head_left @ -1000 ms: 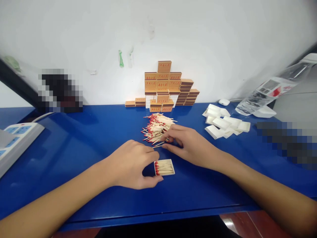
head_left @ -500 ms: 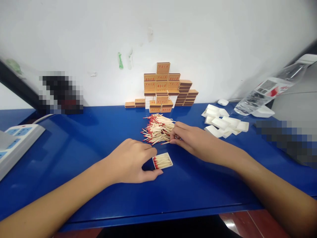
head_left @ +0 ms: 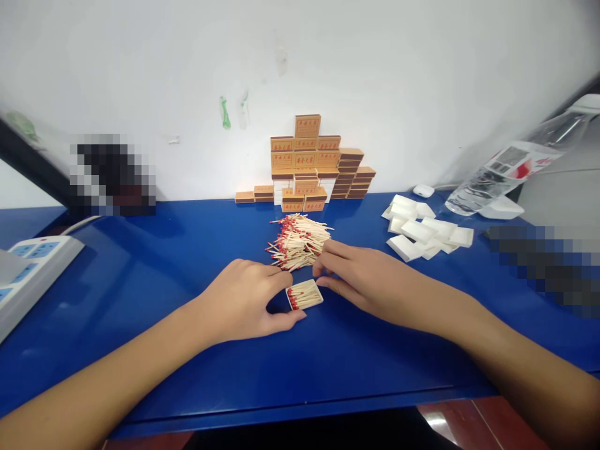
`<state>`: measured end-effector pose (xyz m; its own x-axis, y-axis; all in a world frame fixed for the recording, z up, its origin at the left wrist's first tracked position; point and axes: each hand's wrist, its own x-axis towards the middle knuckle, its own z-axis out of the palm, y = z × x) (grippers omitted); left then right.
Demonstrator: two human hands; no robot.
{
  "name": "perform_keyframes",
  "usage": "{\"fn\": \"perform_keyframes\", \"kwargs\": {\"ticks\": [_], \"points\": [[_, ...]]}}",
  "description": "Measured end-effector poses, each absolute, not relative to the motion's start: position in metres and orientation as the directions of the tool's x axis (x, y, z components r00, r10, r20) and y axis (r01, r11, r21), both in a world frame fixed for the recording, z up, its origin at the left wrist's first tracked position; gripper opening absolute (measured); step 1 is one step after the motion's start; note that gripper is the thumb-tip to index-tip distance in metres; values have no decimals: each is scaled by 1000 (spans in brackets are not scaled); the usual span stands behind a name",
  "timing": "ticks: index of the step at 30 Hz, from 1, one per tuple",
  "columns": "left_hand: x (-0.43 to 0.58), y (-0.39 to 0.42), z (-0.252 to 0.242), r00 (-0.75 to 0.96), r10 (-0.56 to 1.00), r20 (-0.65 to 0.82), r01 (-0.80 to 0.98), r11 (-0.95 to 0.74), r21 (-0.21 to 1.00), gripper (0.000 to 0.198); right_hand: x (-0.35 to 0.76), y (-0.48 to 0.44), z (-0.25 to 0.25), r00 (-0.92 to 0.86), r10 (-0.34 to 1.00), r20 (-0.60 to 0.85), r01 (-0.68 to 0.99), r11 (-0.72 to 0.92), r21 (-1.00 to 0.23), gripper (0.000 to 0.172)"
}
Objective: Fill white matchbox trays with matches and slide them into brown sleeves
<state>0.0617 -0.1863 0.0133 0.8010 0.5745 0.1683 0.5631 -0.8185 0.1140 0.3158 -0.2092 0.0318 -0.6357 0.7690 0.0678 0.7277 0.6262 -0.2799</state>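
Observation:
A small white matchbox tray (head_left: 304,294) holding red-tipped matches lies on the blue table (head_left: 187,250). My left hand (head_left: 244,300) grips its left end between thumb and forefinger. My right hand (head_left: 359,275) rests just right of the tray, fingers curled together near its top right corner and at the near edge of the loose pile of matches (head_left: 300,240). Whether the fingers pinch a match is hidden.
Stacked brown matchboxes (head_left: 309,165) stand against the white wall. Several empty white trays (head_left: 422,234) lie at the right, with a plastic bottle (head_left: 506,172) beyond them. A white power strip (head_left: 28,269) sits at the left edge.
The tray has slid away from me and tilted, still held by my left hand. My right hand went into the match pile and came back to the tray's right end.

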Motion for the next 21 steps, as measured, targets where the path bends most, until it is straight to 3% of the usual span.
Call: {"fn": "perform_keyframes", "kwargs": {"ticks": [6, 13, 21], "points": [[62, -186, 15, 804, 571, 165, 562, -821, 101, 38, 322, -207, 32, -652, 758, -4, 710, 609, -355, 16], [62, -187, 13, 801, 573, 177, 562, -820, 111, 37, 318, -208, 38, -641, 758, 121, 689, 638, -345, 17], [63, -188, 16, 805, 571, 162, 562, -821, 102, 37, 312, -211, 34, -654, 750, 99, 673, 637, -375, 15]]}}
